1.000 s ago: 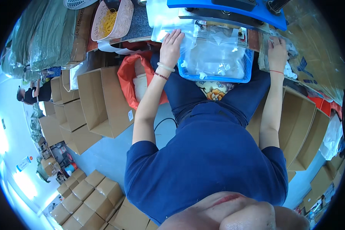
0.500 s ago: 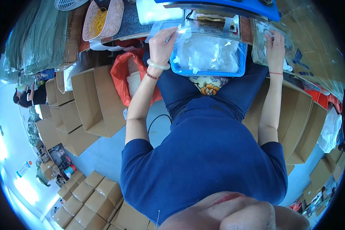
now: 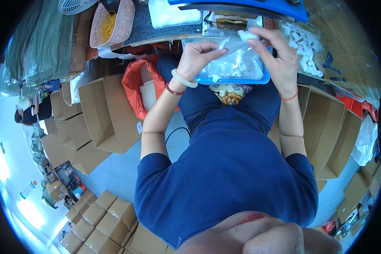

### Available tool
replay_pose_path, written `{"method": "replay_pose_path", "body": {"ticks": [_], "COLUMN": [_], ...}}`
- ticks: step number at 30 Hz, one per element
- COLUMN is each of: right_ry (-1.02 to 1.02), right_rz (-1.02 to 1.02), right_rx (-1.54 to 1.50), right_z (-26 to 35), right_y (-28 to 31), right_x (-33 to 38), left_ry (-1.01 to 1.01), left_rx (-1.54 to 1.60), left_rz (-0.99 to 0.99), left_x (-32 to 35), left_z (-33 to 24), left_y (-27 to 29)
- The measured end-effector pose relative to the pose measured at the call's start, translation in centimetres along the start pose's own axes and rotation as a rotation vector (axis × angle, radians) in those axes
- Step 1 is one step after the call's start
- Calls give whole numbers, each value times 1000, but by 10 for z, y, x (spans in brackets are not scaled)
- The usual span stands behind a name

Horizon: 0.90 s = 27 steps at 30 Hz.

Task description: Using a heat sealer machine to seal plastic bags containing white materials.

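My left hand [image 3: 197,58] pinches the edge of a clear plastic bag [image 3: 229,43] between thumb and fingers. Close by on the right, my right hand [image 3: 279,59] grips a small white plastic piece [image 3: 247,36] at the bag's other end. Whether the piece is partly inside the bag I cannot tell. Both hands are above a blue basket [image 3: 237,80] on my lap, which holds clear bags with white contents. To the right of my right hand, many loose white pieces [image 3: 304,46] lie in an open box.
A blue machine [image 3: 241,5] stands at the bench's far edge. A pink basket [image 3: 98,31] with yellow rubber bands is at left. Beside my legs are an orange-red bag [image 3: 133,84] and open cardboard boxes [image 3: 110,112]. Another person [image 3: 29,112] is far left.
My right hand has come from the box of white pieces to the bag, now with a white piece. My left hand has moved right and nearer with the bag.
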State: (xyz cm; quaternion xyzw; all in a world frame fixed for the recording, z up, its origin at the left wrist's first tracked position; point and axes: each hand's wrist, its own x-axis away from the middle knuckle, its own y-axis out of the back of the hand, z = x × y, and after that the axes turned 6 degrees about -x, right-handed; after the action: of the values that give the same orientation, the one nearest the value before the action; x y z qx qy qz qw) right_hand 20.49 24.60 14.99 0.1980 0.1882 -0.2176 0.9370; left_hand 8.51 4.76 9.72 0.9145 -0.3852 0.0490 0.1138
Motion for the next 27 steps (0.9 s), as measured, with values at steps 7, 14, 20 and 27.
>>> {"method": "replay_pose_path", "body": {"ticks": [7,14,20,27], "right_ry": [6,-61,-419,-159], "right_rz": [466,152,48,-215], "right_rx": [319,528,1131,840], "right_z": [0,-32,-92,-149], "right_y": [14,30,66,70], "right_x": [-18,-16,20,24], "left_ry": [27,300,214,-256], "left_rx": [71,685,782,-369], "left_rz": [293,361,249,-412], "left_x": [1,-42,-71,-81], "left_z": [6,29,43,54], "left_y": [-2,-14,-21,55]}}
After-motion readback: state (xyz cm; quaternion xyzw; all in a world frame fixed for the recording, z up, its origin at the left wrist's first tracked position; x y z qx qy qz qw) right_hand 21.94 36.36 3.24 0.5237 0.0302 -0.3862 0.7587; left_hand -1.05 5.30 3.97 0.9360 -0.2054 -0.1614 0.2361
